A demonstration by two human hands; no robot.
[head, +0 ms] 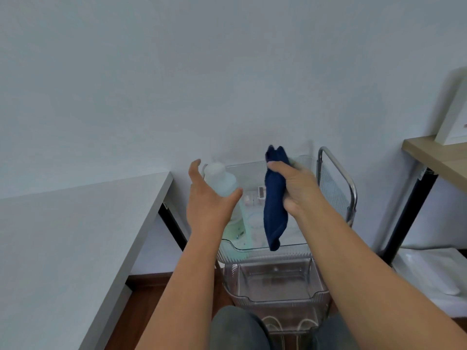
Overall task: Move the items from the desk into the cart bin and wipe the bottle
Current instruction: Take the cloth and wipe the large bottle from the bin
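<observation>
Here, beside the grey table [75, 223], the left hand [207, 205] spans the translucent plastic bottle [222, 180] between thumb and spread fingers. The bottle is probably light and slippery, so best gripped mid-body. The soft navy cloth [275, 218] is bunched in the clenched right hand [295, 190], and both hands are over the clear cart bin [298, 246].

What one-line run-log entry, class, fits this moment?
left hand holds translucent plastic bottle | right hand grips dark blue cloth | both above clear plastic cart bin | cloth apart from bottle
</observation>
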